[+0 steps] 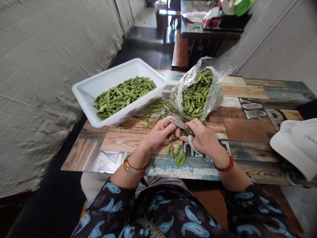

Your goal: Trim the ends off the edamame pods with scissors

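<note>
Scissors [178, 123] with pale green handles are in my right hand [201, 134], their blades parted and pointing left. The blades lie across the fingertips of my left hand [162, 131], which is closed in a pinch; whatever it holds is hidden by the fingers and blades. Just below my hands, several loose green soybean pods [181, 159] lie on the table. Behind them a clear plastic bag [216, 96] rests on its side, its mouth towards me and full of pods [195, 99]. To the left stands a white plastic tub [85, 97] with many pods [126, 96] in it.
Stems and trimmings [155, 110] are scattered between tub and bag on the patchwork-patterned table [247, 129]. A white cap [296, 142] lies at the right edge. A rough white wall [44, 66] runs along the left. Beyond are a bench [180, 49] and another table [190, 31].
</note>
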The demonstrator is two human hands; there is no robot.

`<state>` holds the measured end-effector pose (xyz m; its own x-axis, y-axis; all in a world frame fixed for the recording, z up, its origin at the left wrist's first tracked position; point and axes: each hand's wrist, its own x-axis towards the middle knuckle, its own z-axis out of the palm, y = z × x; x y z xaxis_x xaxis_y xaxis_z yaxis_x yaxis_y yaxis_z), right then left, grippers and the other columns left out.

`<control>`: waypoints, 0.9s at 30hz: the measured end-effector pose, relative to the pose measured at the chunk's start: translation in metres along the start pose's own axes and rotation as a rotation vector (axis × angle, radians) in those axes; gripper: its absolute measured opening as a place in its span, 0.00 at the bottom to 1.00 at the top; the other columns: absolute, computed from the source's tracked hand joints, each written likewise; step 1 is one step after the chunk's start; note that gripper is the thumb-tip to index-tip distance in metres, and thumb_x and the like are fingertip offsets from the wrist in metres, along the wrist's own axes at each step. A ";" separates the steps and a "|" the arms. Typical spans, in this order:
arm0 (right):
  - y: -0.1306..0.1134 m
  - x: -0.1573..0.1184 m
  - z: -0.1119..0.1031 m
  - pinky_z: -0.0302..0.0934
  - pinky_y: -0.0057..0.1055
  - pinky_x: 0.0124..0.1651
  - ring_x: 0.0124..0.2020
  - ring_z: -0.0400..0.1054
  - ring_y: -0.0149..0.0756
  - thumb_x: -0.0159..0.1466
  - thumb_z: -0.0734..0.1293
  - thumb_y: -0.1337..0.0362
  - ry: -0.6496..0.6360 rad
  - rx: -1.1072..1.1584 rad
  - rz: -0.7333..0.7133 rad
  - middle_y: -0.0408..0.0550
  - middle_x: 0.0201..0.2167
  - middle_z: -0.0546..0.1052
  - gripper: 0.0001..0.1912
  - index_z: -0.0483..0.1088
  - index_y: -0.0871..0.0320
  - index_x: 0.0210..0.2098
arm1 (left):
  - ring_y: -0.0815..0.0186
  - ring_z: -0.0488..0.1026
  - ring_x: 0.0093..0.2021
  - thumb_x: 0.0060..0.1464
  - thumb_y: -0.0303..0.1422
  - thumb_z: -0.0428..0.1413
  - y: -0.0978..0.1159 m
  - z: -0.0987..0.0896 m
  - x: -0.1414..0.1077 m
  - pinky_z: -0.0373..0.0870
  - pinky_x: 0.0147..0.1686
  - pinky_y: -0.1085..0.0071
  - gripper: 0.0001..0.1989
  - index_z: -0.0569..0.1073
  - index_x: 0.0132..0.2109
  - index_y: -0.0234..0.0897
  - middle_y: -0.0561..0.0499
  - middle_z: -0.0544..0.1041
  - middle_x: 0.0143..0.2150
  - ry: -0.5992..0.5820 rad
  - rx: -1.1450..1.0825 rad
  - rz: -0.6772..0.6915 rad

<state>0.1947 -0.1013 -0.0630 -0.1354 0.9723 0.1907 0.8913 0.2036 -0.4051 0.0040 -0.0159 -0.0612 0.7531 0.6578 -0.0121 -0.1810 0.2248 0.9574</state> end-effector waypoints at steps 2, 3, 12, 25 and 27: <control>-0.001 0.000 -0.001 0.61 0.36 0.35 0.35 0.69 0.41 0.65 0.70 0.56 -0.002 -0.016 0.013 0.51 0.43 0.71 0.16 0.68 0.56 0.49 | 0.75 0.64 0.22 0.61 0.45 0.57 0.000 0.001 0.000 0.57 0.23 0.77 0.17 0.68 0.39 0.35 0.53 0.74 0.28 0.010 0.018 0.022; -0.002 0.000 -0.001 0.61 0.36 0.35 0.35 0.69 0.42 0.65 0.70 0.56 -0.003 -0.021 0.015 0.51 0.43 0.71 0.16 0.68 0.56 0.49 | 0.75 0.64 0.22 0.61 0.46 0.58 0.000 0.001 0.001 0.58 0.23 0.77 0.17 0.68 0.40 0.35 0.53 0.74 0.28 0.013 0.028 0.031; 0.000 -0.001 0.001 0.59 0.34 0.34 0.35 0.68 0.42 0.67 0.68 0.54 0.001 -0.066 -0.002 0.50 0.39 0.70 0.11 0.68 0.55 0.41 | 0.73 0.65 0.25 0.62 0.47 0.56 -0.003 0.000 0.002 0.62 0.26 0.76 0.17 0.71 0.40 0.34 0.52 0.73 0.30 0.044 0.177 0.096; 0.010 0.004 0.007 0.62 0.37 0.39 0.37 0.68 0.42 0.69 0.65 0.57 0.095 0.166 -0.010 0.50 0.36 0.72 0.08 0.67 0.55 0.38 | 0.75 0.66 0.22 0.53 0.38 0.62 0.001 -0.005 0.003 0.49 0.16 0.82 0.16 0.70 0.46 0.38 0.55 0.72 0.30 0.188 -0.330 -0.118; 0.012 0.005 0.008 0.63 0.38 0.40 0.37 0.69 0.43 0.69 0.65 0.57 0.115 0.178 -0.004 0.51 0.36 0.72 0.08 0.67 0.55 0.38 | 0.73 0.69 0.26 0.53 0.39 0.60 0.003 -0.008 0.003 0.53 0.17 0.81 0.15 0.71 0.45 0.37 0.53 0.73 0.32 0.199 -0.476 -0.159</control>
<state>0.2011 -0.0934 -0.0741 -0.0792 0.9540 0.2891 0.7988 0.2342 -0.5542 0.0003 -0.0071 -0.0605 0.6687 0.7020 -0.2450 -0.3760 0.6035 0.7031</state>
